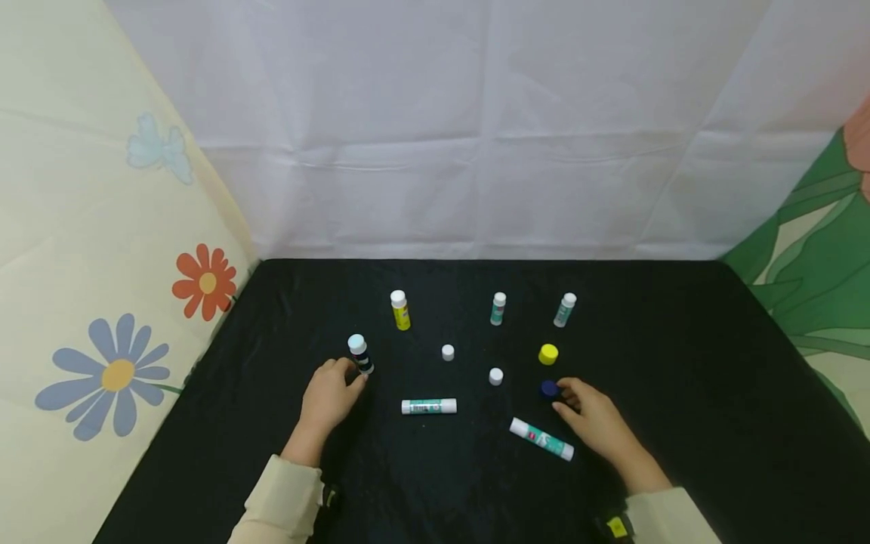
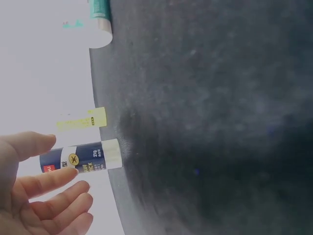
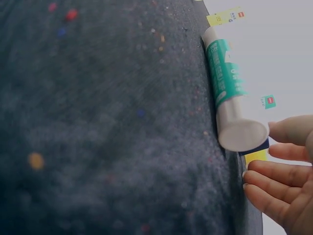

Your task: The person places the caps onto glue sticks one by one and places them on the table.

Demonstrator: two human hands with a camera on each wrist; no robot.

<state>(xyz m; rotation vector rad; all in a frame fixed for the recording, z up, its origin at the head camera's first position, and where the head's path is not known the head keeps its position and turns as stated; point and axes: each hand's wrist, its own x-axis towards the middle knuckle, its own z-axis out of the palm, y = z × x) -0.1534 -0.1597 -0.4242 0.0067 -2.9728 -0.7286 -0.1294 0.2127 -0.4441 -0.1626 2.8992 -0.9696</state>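
Left side first: the left hand (image 1: 329, 393) has its grip clamped on the navy stick (image 1: 362, 358), thumb on one side, forefinger on the other, pale end up, at the left of the desk (image 1: 680, 340). Over to the right hand (image 1: 593, 415), and that grip looks clamped too, thumb and forefinger pinching the navy cap (image 1: 549, 390) just in front of the yellow cap (image 1: 547, 354).

Now the danger! It's a fingertip hold on a small, round cap; a loose pinch, I'd say, could let it squirt away and roll. A forward nudge might bump the yellow cap. And look at the slanted stick (image 1: 541, 440), lying near that thumb: a low sweep of the hand could set it rolling. The level stick (image 1: 429, 406) lies between the hands, a hazard for any low crossing. On the left, a knock on that tall, narrow navy stick could tip it if the fingers slacken.
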